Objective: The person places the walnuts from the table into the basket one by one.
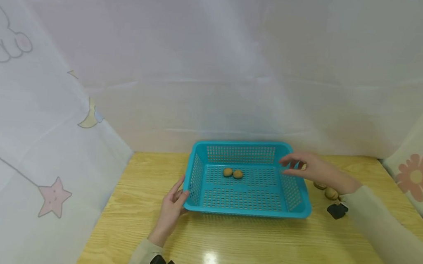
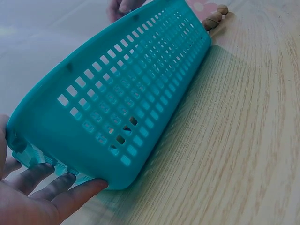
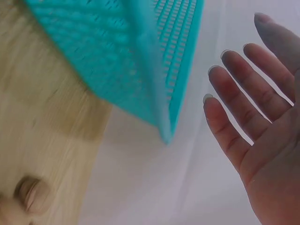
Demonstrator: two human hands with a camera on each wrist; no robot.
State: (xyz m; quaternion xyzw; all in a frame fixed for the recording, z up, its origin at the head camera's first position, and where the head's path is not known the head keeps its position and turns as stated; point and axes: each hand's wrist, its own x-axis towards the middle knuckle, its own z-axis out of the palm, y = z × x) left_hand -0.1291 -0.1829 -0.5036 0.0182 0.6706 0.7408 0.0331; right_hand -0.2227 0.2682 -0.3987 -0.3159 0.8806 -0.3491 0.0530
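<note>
A blue plastic basket (image 1: 242,212) with slotted walls stands on the table, and two walnuts (image 1: 227,172) lie side by side on its floor. My left hand (image 1: 169,211) holds the basket's left end, thumb at the rim and fingers against the outer wall; the left wrist view shows these fingers (image 2: 70,199) under the rim. My right hand (image 1: 311,169) hovers over the basket's right rim. In the right wrist view its palm (image 3: 276,164) is bare and the fingers are spread apart, relaxed. More walnuts (image 1: 331,193) lie on the table beneath the right forearm.
The wooden table (image 1: 148,172) meets a pale cloth backdrop (image 1: 202,65) right behind the basket. Printed cloth (image 1: 422,198) also hangs at the right side. Dark wrist straps (image 1: 337,210) sit on both sleeves.
</note>
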